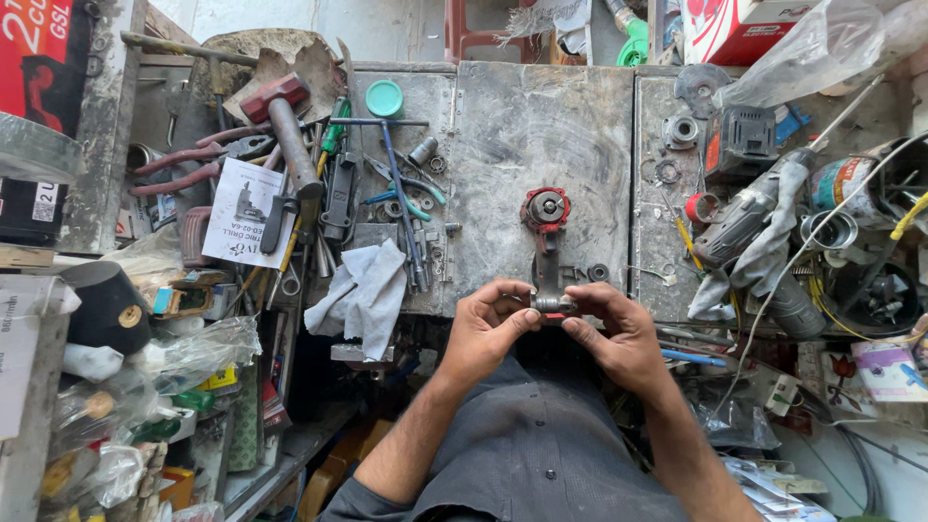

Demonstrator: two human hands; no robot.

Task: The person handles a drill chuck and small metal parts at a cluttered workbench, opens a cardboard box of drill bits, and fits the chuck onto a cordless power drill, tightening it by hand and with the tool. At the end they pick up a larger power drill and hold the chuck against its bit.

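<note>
Your left hand (486, 327) and right hand (619, 333) meet at the near edge of the workbench (522, 126), both pinching the near end of a dismantled power-tool body (547, 253). Its red-ringed head points toward the far edge. Your fingers are curled tight around a small metal part (553, 304) at that end; it looks like a bearing or collar, though your thumbs hide much of it. A grey rag (365, 290) lies left of your hands, beside pliers (193, 159) and a hammer (285, 121). A wrapped drill (749, 227) lies toward the right edge.
</note>
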